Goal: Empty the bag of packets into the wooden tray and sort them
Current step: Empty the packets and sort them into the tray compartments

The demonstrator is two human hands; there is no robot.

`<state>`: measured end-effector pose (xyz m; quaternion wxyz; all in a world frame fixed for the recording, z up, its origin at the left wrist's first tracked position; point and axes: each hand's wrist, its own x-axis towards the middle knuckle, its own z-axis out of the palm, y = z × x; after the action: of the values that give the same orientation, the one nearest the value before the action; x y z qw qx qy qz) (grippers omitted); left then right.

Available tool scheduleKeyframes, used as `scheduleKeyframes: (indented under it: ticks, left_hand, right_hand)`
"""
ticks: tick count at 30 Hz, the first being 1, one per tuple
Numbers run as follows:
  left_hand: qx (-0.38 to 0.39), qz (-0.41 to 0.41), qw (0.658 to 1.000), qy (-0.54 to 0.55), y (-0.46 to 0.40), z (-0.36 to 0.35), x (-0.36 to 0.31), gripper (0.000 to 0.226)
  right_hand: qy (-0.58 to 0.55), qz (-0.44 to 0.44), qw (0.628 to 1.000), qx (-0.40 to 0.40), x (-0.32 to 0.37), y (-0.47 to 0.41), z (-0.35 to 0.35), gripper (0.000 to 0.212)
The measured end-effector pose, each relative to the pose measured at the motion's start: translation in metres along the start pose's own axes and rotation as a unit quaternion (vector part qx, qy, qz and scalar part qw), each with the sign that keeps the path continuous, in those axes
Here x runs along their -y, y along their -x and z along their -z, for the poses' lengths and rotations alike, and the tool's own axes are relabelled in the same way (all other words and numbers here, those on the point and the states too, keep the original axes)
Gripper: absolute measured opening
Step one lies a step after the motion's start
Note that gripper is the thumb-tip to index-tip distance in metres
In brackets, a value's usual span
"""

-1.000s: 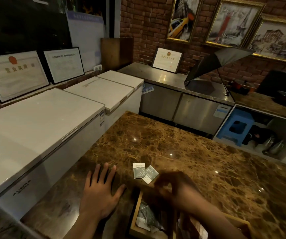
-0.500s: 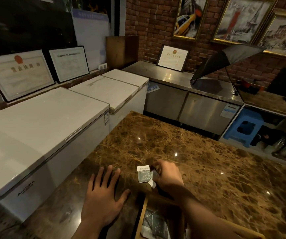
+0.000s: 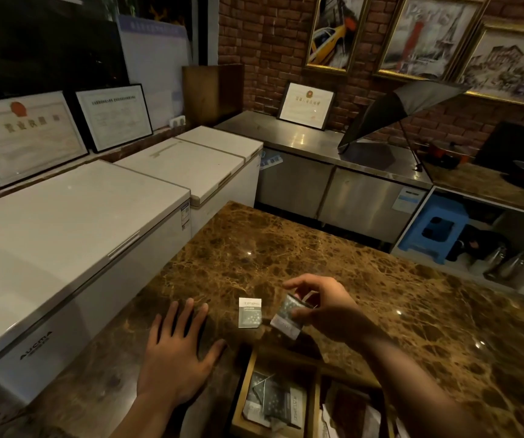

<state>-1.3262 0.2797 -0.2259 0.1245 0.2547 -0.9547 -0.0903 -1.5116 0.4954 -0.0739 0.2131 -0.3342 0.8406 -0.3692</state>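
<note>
The right hand point(image 3: 320, 303) pinches a small grey-and-white packet point(image 3: 289, 316) between thumb and fingers, holding it tilted just above the marble tabletop point(image 3: 286, 248). Its white end points down toward the person and its patterned end slopes up into the fingers. Just to its left, a second packet point(image 3: 250, 312) of the same look lies flat on the tabletop, its long axis running away from the person, printed white band at the far end. The two are near each other with a narrow strip of marble showing between them.

That gap is what the coming move turns on. If the held packet is to join the flat one as a sorted pile, it has to travel a short way left and swing round so its long axis lines up. The right hand is plainly the nearer one for this.

The left hand point(image 3: 175, 352) lies flat on the tabletop with fingers spread, holding nothing, further left of the flat packet and not touching it.

The wooden tray point(image 3: 245, 384) sits at the near edge of the view, directly below both packets. Its left compartment holds a loose heap of packets point(image 3: 275, 399) lying at mixed angles; the right compartment is dark and partly hidden by the right forearm, though some pale paper shows there. No bag is in sight, so the emptying looks done and the sorting under way.
</note>
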Motion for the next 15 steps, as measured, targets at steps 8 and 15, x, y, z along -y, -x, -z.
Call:
scheduleKeyframes:
  ticks: [8, 15]
  left_hand:
    - [-0.002, 0.000, 1.000, -0.001, -0.001, -0.001, 0.001, 0.079]
    - [0.002, 0.010, 1.000, 0.006, -0.001, 0.000, 0.000, 0.080]
  right_hand:
    - [0.161, 0.040, 0.978, 0.130, 0.003, 0.025, -0.014, 0.037]
    - [0.239, 0.043, 0.970, 0.015, 0.007, -0.029, -0.037, 0.031]
